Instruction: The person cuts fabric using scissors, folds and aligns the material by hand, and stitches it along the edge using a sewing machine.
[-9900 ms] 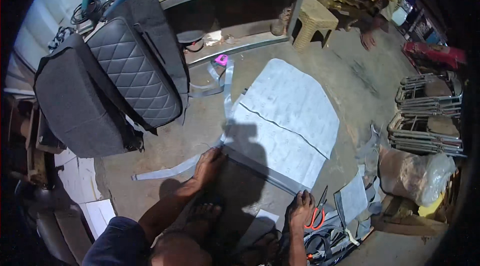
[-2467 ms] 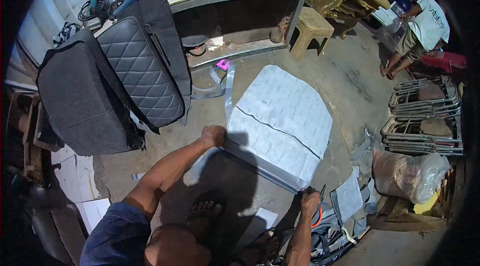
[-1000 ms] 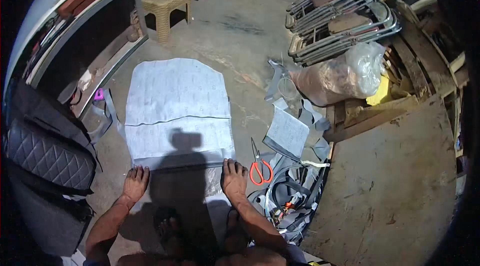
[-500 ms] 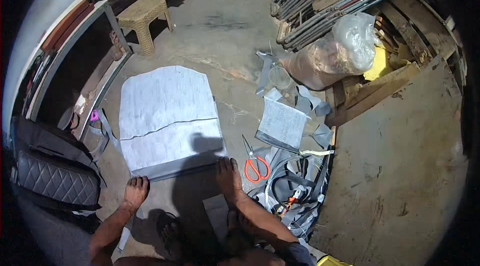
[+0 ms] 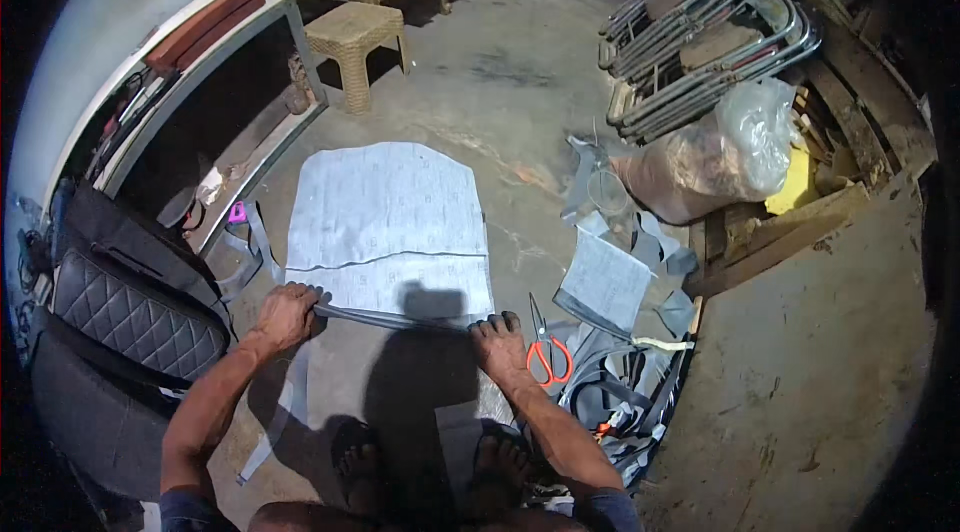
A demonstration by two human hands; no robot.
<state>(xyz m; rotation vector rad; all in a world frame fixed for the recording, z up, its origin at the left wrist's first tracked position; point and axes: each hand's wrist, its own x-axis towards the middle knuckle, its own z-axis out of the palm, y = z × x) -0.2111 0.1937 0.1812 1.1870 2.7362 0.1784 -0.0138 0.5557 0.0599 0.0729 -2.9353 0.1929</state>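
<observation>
A pale blue-white sheet (image 5: 385, 197) lies on the floor, with a wavy line across it and a narrow grey band (image 5: 360, 313) along its near edge. My left hand (image 5: 290, 312) grips that band at the left end, fingers bent. At its right end my right hand (image 5: 500, 347) has curled fingers on the edge. Right of that hand lie orange-handled scissors (image 5: 548, 360) and a smaller pale piece (image 5: 605, 287) among grey scraps (image 5: 640, 372). Grey straps (image 5: 258, 252) and a pink object (image 5: 237, 213) lie left of the sheet.
Dark quilted padded pieces (image 5: 140, 312) are at left, beside a metal-framed shelf (image 5: 308, 44). A woven plastic stool (image 5: 355, 27) stands behind. Folded metal chairs (image 5: 700, 72), a plastic-wrapped bundle (image 5: 690, 172) and a wooden board (image 5: 800, 352) line the right. My bare feet (image 5: 500, 462) are below.
My left hand and the sheet's near edge have shifted away from me since half a second ago. The view has turned right since the oldest frames, and the other person is out of view.
</observation>
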